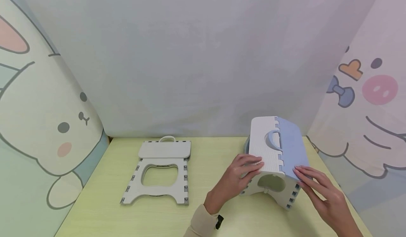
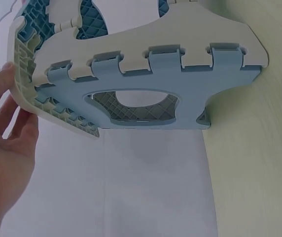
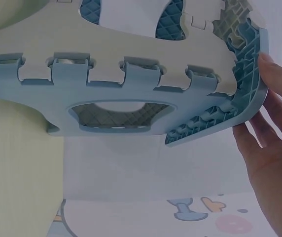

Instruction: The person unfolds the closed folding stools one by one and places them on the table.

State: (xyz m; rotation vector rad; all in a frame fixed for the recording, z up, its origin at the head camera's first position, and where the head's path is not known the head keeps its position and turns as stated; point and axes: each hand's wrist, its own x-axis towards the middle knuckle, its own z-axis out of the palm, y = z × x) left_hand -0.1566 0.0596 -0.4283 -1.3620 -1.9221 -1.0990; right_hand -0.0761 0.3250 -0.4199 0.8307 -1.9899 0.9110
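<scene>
Across the pale yellow-green table (image 1: 219, 152) from me, a blue-and-white folding stool (image 1: 279, 159) is standing on the right-hand side, its top rising to a ridge instead of lying flat. The white half (image 1: 260, 138) is sloping down to the left, the blue half (image 1: 293, 149) to the right, and a blue handle (image 1: 271, 143) is showing at the ridge between them. The person's left hand (image 1: 236, 177) is resting its fingers on the near part of the white half, while the right hand (image 1: 323, 191) is touching the near outer corner of the blue half. Both hands are keeping their fingers fairly straight against the outer faces rather than closing round the panels; how hard they are pushing, I cannot tell. From the wrists, blue hinge tabs (image 2: 163, 64) are showing along the legs, and ribs are lining the blue half's underside. Well apart on the left, a pale grey-white stool (image 1: 165, 150) is lying flat, its loop handle (image 1: 167, 137) pointing away from the person. A beige sleeve (image 1: 203, 219) is covering the left forearm, and a cartoon rabbit (image 1: 47, 131) is decorating the left-hand wall.
</scene>
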